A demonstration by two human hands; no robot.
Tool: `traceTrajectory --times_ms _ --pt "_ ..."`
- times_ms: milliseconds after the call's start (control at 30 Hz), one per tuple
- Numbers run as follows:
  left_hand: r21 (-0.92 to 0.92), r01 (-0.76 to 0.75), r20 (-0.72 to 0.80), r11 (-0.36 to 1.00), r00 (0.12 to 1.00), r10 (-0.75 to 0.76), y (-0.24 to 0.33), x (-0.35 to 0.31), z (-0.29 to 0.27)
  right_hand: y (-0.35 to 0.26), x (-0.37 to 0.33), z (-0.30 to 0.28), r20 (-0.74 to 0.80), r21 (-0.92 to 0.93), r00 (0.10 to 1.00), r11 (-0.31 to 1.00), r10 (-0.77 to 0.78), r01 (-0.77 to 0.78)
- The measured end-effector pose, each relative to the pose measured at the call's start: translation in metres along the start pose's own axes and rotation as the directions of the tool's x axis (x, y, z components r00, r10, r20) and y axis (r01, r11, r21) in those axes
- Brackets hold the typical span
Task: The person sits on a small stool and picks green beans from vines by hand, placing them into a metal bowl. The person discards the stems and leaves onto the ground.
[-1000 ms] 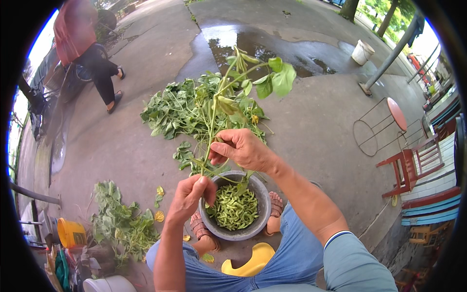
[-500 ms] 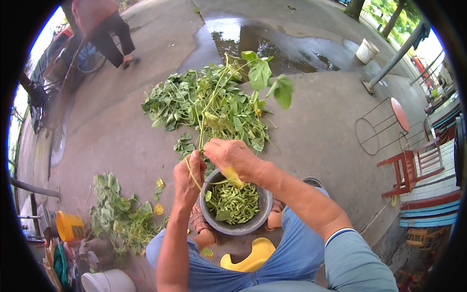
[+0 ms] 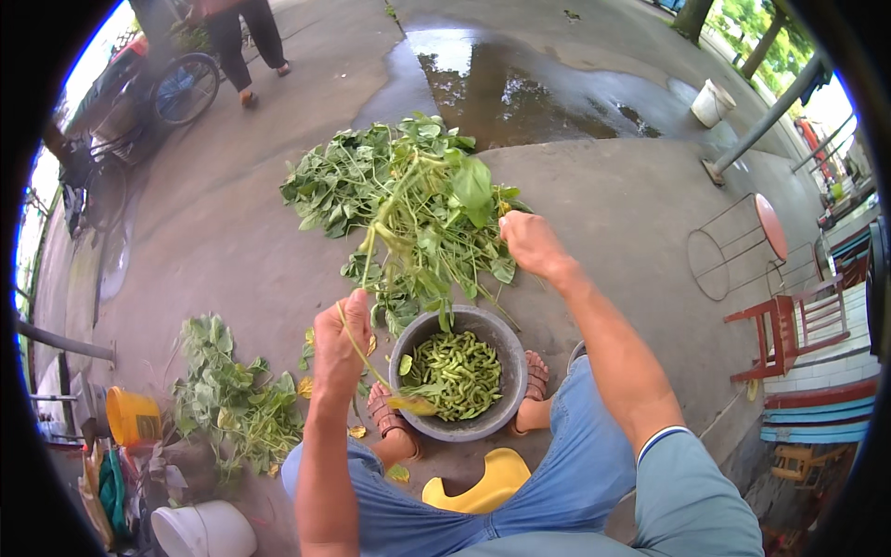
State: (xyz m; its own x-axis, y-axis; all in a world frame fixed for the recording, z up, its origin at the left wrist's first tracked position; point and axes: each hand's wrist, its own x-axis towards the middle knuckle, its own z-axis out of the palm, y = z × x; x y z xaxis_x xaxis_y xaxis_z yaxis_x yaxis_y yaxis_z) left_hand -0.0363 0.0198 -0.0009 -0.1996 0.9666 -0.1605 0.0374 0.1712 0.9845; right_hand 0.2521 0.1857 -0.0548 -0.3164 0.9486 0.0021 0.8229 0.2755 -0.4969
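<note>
My left hand [image 3: 341, 334] is closed round the stem of a leafy bean plant [image 3: 394, 232]. The plant stretches up and away from that fist, and a stalk with a yellowed leaf hangs down from it. My right hand [image 3: 535, 245] is out to the right, at the edge of a pile of cut bean plants [image 3: 339, 181], with its fingers curled together. Whatever is in those fingers is hidden. Between my feet a round grey basin [image 3: 507, 348] holds many green bean pods [image 3: 455, 376] and a few leaves.
Stripped plants [image 3: 227, 404] lie at the left, near a yellow bucket [image 3: 133, 415] and a white bucket [image 3: 204, 531]. A round-topped stool [image 3: 769, 226] and a red wooden chair [image 3: 775, 339] stand at the right. A puddle [image 3: 520, 93] spreads ahead. A person [image 3: 246, 37] is beside a parked cycle [image 3: 186, 88].
My right hand has left the stem by my left hand and swung out to the right. The held plant has tipped lower over the pile. The person at far left has moved rightward.
</note>
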Motion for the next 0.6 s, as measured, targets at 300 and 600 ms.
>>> traceTrajectory --times_ms 300,600 --pt "-0.42 0.171 0.162 0.891 0.98 -0.112 0.027 -0.005 0.003 -0.085 -0.024 -0.015 0.318 0.92 0.948 0.245 -0.016 -0.305" --pt "-0.454 0.315 0.384 0.833 0.913 -0.136 0.031 -0.012 0.009 -0.088 -0.017 -0.022 0.208 0.931 0.957 0.342 -0.203 -0.129"
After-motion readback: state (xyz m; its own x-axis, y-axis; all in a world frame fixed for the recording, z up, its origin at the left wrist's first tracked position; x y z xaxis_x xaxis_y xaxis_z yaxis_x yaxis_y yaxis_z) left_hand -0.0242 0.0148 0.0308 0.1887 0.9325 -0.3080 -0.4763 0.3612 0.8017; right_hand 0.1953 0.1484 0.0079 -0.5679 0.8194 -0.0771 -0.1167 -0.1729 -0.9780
